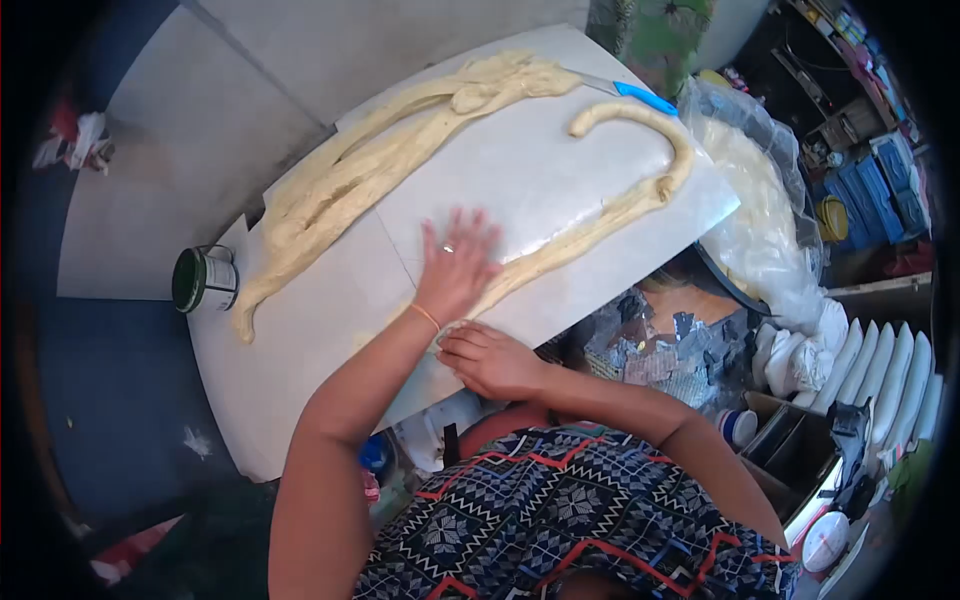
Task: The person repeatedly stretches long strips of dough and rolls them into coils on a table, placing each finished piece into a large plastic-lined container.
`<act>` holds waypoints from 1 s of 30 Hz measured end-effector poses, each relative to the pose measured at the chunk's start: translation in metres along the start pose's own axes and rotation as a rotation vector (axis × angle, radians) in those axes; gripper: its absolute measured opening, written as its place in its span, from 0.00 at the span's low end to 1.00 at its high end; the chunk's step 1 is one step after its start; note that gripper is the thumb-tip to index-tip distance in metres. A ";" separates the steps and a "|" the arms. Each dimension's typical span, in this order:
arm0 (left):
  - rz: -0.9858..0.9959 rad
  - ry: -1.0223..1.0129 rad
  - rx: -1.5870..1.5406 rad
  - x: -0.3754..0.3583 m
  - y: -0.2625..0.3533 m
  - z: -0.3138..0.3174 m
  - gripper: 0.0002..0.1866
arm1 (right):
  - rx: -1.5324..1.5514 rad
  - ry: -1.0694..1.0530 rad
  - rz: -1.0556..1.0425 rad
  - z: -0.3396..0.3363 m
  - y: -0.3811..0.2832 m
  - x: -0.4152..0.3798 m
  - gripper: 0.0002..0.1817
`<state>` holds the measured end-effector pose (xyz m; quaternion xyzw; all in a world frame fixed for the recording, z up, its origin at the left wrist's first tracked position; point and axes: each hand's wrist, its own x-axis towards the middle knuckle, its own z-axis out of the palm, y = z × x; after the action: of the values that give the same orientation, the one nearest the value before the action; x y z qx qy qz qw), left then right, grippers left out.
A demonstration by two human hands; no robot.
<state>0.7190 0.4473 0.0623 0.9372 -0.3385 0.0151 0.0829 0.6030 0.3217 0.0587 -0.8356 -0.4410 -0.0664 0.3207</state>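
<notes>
A long rope of pale dough runs diagonally over the white table, its far end hooked round. My left hand, fingers spread and blurred by motion, is over or beside the rope's near part; whether it presses on the dough cannot be seen. Close by the table's front edge, my right hand has its fingers curled at the thin near end of the rope, partly hiding it. A larger, uneven length of dough stretches along the back of the table. A blue-handled knife lies at its far right end.
A green-lidded tub stands at the left of the white table. Clear plastic bags with pale contents are beyond its right edge. Shelves, boxes and stacked white packages crowd the right side.
</notes>
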 end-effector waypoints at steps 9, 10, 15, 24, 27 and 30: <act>-0.155 0.130 -0.029 0.033 -0.006 0.013 0.30 | -0.043 0.055 0.218 -0.009 0.001 -0.019 0.26; -0.153 0.126 -0.035 0.039 -0.004 0.016 0.30 | -0.042 0.051 0.224 -0.015 0.002 -0.022 0.26; -0.088 0.103 0.059 0.075 0.013 0.013 0.30 | -0.231 0.104 0.403 -0.038 0.030 -0.031 0.29; -0.056 0.197 0.136 0.093 0.025 0.014 0.27 | -0.165 0.063 0.303 -0.041 0.039 -0.048 0.29; 0.067 0.166 0.104 0.100 0.041 0.028 0.28 | -0.200 0.043 0.305 -0.042 0.041 -0.047 0.28; 0.013 0.197 0.067 0.111 0.049 0.027 0.27 | -0.171 0.052 0.274 -0.045 0.043 -0.049 0.28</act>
<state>0.7728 0.3352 0.0524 0.9311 -0.3344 0.1188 0.0844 0.6142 0.2436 0.0539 -0.9101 -0.3074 -0.0809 0.2659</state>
